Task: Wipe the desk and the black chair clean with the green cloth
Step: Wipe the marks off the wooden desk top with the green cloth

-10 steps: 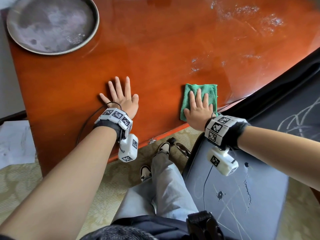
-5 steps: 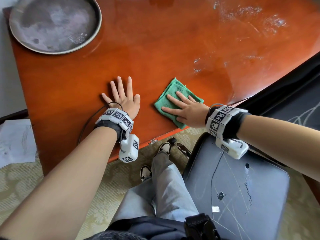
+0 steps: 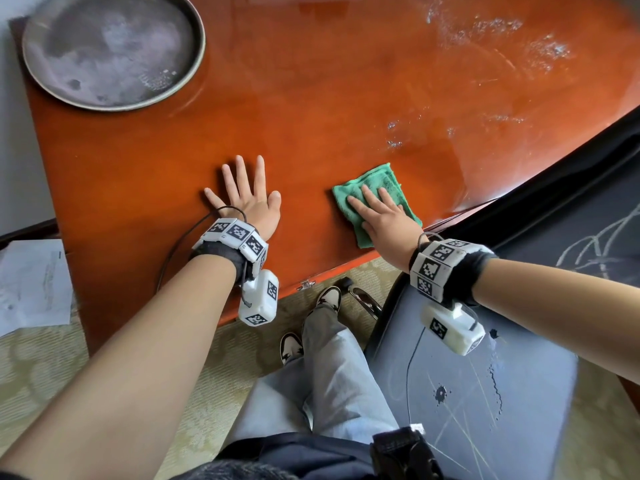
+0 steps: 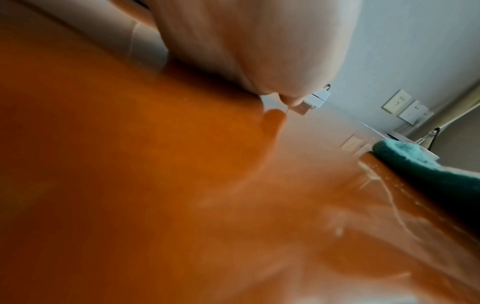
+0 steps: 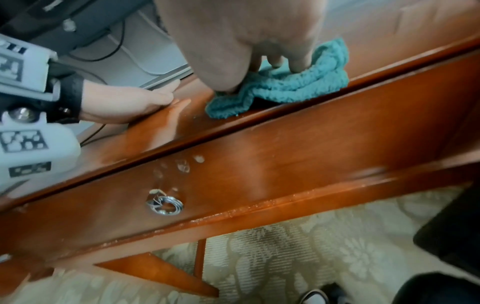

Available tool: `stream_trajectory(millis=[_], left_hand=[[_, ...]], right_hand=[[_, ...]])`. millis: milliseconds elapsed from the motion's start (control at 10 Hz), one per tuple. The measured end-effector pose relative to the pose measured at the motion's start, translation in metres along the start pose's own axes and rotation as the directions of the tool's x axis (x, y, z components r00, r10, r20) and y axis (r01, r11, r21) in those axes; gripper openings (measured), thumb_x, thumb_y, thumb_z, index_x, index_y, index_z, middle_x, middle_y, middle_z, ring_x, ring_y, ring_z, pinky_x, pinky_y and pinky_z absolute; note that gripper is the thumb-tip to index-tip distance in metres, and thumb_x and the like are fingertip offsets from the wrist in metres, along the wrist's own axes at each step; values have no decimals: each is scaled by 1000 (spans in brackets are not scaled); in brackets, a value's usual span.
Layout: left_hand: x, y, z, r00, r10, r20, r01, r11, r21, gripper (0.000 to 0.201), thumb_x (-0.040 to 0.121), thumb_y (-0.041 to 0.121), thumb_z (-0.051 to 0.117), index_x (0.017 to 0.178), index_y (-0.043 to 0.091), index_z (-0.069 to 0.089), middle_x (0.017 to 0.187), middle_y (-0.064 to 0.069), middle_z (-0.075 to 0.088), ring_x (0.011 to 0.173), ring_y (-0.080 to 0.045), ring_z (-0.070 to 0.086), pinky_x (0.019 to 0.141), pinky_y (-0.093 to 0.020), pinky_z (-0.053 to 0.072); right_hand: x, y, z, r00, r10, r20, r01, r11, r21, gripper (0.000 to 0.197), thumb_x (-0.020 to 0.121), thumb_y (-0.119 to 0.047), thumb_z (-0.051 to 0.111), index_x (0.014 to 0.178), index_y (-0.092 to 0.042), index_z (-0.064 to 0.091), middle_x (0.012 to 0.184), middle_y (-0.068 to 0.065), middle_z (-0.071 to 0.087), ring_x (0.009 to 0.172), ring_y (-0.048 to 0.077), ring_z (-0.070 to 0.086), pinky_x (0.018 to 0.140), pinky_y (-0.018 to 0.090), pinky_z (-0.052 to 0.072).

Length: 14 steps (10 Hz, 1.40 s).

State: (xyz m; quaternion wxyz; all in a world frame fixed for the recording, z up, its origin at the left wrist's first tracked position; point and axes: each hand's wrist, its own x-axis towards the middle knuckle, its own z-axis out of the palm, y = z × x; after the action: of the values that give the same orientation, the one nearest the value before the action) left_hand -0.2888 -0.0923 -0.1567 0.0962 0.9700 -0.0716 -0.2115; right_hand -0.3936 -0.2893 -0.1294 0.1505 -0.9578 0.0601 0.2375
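The folded green cloth lies on the glossy red-brown desk near its front edge. My right hand lies flat on the cloth with straight fingers and presses it down; in the right wrist view the cloth bunches under the fingers. To the left, my left hand rests flat on the bare desk top, fingers spread, holding nothing. The black chair stands at the lower right, its seat marked with pale scratches and dark spots. White smears lie on the desk at the back right.
A round metal tray sits on the desk's back left corner. Papers lie on the floor at the left. My legs and shoes stand between desk and chair. A drawer front with a ring pull runs below the desk edge.
My right hand slid the cloth left along the front edge, then back to the right and slightly away from me, turning it. My left hand has stayed flat in place.
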Motion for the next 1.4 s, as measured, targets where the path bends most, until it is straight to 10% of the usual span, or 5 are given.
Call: stream_trajectory(millis=[300,500,800,1400], left_hand=[[0,0,1,1000,7,-18,-7,1000,-3,60,101,34,21,150,29,-14,158,-4,-18,145,-25,-19,110,-60,-11],[2,0,2,1000,-4,-7,4,1000,-2,60,101,35,20,150,30,-15,158,-3,-19,145,-24,-20,110,-60,-12],[3,0,1,1000,-17,4,17,1000,-7,60,101,34,20,150,30,-15,158,-3,-20,145,-24,-20,110,-60,-12],[0,0,-3,999,-6,32,6,1000,-1,60,101,34,18,149,29,-17,158,-4,-21,144,-24,-21,110,-60,-12]], right_hand=[[-6,-34,4,997,-62,-39,70,965,252,50,101,-19,34,149,-28,24,159,-2,8,147,22,1,116,50,14],[-5,-55,30,994,-79,80,91,983,-160,53,102,-39,22,147,-45,-5,157,-10,-18,145,21,-16,109,66,4],[1,-35,34,996,-86,-17,79,965,-248,53,101,-45,19,145,-47,-11,157,-12,-17,146,17,-13,110,65,6],[8,23,-2,970,238,-39,-226,954,197,53,102,-33,20,150,-34,-3,158,-6,-13,145,19,-16,113,55,-7]])
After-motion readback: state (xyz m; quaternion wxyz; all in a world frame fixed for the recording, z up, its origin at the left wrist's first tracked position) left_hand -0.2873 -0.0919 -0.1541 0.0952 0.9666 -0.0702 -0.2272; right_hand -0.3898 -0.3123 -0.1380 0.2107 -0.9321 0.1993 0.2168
